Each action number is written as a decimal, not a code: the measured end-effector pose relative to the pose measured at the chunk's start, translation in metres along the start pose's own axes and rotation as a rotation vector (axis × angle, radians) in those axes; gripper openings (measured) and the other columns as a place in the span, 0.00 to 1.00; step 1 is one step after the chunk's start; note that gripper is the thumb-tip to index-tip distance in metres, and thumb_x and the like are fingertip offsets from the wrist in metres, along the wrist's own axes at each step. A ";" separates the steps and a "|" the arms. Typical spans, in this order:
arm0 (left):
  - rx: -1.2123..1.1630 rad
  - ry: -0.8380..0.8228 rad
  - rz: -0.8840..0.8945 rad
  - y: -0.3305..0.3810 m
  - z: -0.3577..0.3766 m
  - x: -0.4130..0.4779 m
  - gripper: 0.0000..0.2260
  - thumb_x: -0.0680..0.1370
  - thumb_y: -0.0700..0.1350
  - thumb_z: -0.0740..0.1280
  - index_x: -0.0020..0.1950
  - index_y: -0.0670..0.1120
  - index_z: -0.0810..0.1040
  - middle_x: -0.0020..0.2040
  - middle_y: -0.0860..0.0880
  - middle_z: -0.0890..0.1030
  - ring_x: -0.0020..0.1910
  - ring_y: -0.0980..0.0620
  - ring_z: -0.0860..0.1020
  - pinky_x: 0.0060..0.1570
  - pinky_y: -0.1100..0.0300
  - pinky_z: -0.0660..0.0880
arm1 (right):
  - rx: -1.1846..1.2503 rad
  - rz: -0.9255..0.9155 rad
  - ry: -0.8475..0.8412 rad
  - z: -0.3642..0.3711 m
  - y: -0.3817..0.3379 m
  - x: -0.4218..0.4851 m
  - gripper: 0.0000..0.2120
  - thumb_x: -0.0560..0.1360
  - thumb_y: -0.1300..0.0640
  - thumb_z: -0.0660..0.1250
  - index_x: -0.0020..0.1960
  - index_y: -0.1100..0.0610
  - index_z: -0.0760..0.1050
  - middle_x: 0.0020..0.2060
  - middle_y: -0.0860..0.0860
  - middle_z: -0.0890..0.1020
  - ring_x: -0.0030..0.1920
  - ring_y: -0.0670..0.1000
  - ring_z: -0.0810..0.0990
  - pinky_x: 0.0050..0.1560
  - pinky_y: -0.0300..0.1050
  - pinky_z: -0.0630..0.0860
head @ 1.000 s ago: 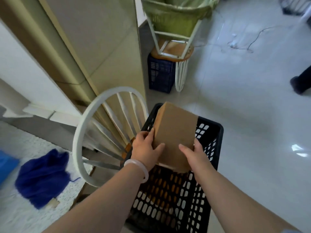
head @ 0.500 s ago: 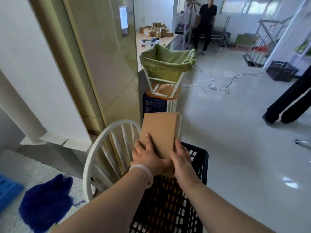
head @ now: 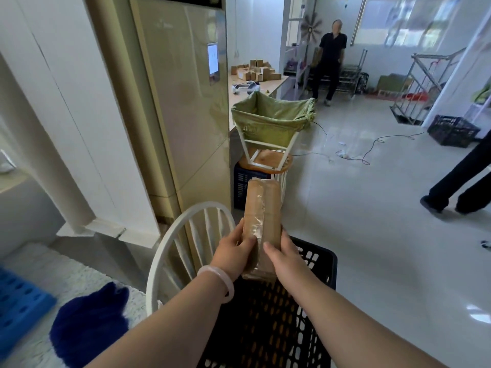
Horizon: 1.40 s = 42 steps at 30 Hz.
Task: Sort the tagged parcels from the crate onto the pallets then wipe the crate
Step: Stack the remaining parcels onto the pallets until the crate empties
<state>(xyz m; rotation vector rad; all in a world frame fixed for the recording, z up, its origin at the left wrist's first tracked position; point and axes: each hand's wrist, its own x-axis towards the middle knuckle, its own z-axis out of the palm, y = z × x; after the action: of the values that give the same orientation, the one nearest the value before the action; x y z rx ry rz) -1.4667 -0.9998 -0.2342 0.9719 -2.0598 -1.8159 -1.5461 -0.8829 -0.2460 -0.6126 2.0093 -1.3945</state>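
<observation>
So the taped cardboard parcel (head: 261, 221) is up out of the black crate (head: 320, 258), held end-on just above the crate's far rim. Both hands have it: the left hand (head: 233, 254) is wrapped round the left side and the right hand (head: 285, 257) clamps the right, fingers curled on the box. I can't spot a tag from this angle, only clear tape down the seam.

Progress-wise I'd say we're mid-sort. This one is picked but not placed anywhere yet. I can't tell if more parcels are sitting in the crate, since the arms cover most of it.

The blue slab with holes (head: 18, 298) at the far left edge could be a pallet, though I'm not sure. Nothing shows on the bit that's in view.

The wiping doesn't look started. A dark blue cloth (head: 87, 322) is lying on the white mat, beside the white chair back (head: 164, 248), with no hand near it.
</observation>
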 end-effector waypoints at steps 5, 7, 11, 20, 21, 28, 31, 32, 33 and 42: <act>0.132 0.020 0.046 0.003 -0.002 0.000 0.36 0.78 0.58 0.67 0.81 0.57 0.52 0.73 0.50 0.69 0.64 0.53 0.73 0.56 0.63 0.70 | -0.217 -0.028 -0.062 0.009 0.005 -0.002 0.37 0.78 0.41 0.59 0.77 0.36 0.38 0.78 0.39 0.43 0.78 0.48 0.43 0.78 0.57 0.49; 0.088 0.011 0.020 -0.002 -0.003 -0.001 0.46 0.72 0.61 0.73 0.81 0.56 0.49 0.73 0.50 0.68 0.62 0.53 0.72 0.55 0.61 0.71 | -0.221 -0.066 -0.093 0.013 0.005 -0.003 0.36 0.76 0.43 0.58 0.76 0.33 0.39 0.77 0.36 0.43 0.78 0.46 0.41 0.78 0.56 0.48; -0.055 0.051 -0.054 -0.011 -0.010 -0.001 0.49 0.67 0.56 0.78 0.80 0.59 0.51 0.72 0.49 0.69 0.64 0.49 0.73 0.58 0.55 0.76 | -0.195 -0.095 -0.142 0.014 0.004 -0.005 0.34 0.74 0.42 0.55 0.77 0.34 0.47 0.76 0.35 0.48 0.77 0.42 0.44 0.78 0.53 0.48; -0.349 0.045 -0.107 -0.017 -0.030 -0.001 0.47 0.59 0.59 0.75 0.76 0.65 0.59 0.65 0.47 0.78 0.56 0.45 0.81 0.58 0.45 0.79 | -0.406 -0.041 0.015 -0.006 -0.001 0.008 0.29 0.80 0.36 0.53 0.77 0.35 0.45 0.78 0.42 0.42 0.78 0.52 0.41 0.76 0.60 0.49; -0.374 0.033 -0.109 -0.017 -0.031 -0.002 0.45 0.61 0.58 0.75 0.76 0.65 0.60 0.64 0.48 0.78 0.56 0.45 0.81 0.57 0.45 0.79 | -0.376 -0.028 0.005 -0.008 -0.003 0.009 0.30 0.79 0.36 0.55 0.77 0.34 0.45 0.79 0.44 0.43 0.79 0.53 0.44 0.75 0.61 0.51; -0.171 0.075 -0.007 -0.020 -0.043 -0.007 0.27 0.79 0.57 0.65 0.70 0.77 0.54 0.70 0.51 0.69 0.62 0.49 0.75 0.60 0.50 0.77 | -0.263 -0.060 -0.005 0.006 -0.010 0.011 0.33 0.80 0.44 0.61 0.78 0.36 0.47 0.76 0.46 0.57 0.76 0.52 0.57 0.72 0.57 0.64; -0.026 0.075 0.073 -0.024 -0.056 -0.018 0.24 0.81 0.57 0.60 0.69 0.80 0.53 0.75 0.54 0.61 0.69 0.51 0.67 0.60 0.58 0.76 | -0.324 -0.072 -0.030 0.020 -0.015 0.013 0.33 0.80 0.45 0.62 0.76 0.33 0.45 0.75 0.46 0.57 0.75 0.52 0.58 0.70 0.60 0.67; 0.023 0.092 0.109 -0.026 -0.062 -0.023 0.26 0.82 0.55 0.61 0.73 0.75 0.51 0.75 0.55 0.60 0.69 0.53 0.66 0.57 0.65 0.74 | -0.335 -0.087 -0.045 0.026 -0.020 0.012 0.33 0.80 0.45 0.62 0.76 0.32 0.45 0.75 0.46 0.57 0.74 0.52 0.58 0.70 0.60 0.67; 0.084 0.132 0.157 -0.028 -0.069 -0.028 0.29 0.81 0.54 0.62 0.75 0.72 0.49 0.75 0.55 0.59 0.69 0.55 0.64 0.56 0.68 0.71 | -0.338 -0.112 -0.059 0.034 -0.025 0.011 0.34 0.80 0.46 0.62 0.76 0.32 0.44 0.75 0.46 0.56 0.74 0.52 0.59 0.70 0.59 0.68; 0.333 0.277 0.244 -0.050 -0.171 -0.099 0.40 0.76 0.52 0.71 0.78 0.65 0.47 0.76 0.56 0.55 0.69 0.60 0.58 0.58 0.81 0.62 | -0.491 -0.370 -0.204 0.127 -0.068 -0.023 0.34 0.80 0.45 0.61 0.73 0.28 0.41 0.75 0.48 0.50 0.71 0.48 0.59 0.66 0.50 0.68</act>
<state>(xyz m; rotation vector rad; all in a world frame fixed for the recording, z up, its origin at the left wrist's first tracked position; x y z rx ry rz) -1.2782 -1.0764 -0.2209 0.9371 -2.2249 -1.1720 -1.4382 -0.9746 -0.2097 -1.3422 2.1471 -0.9675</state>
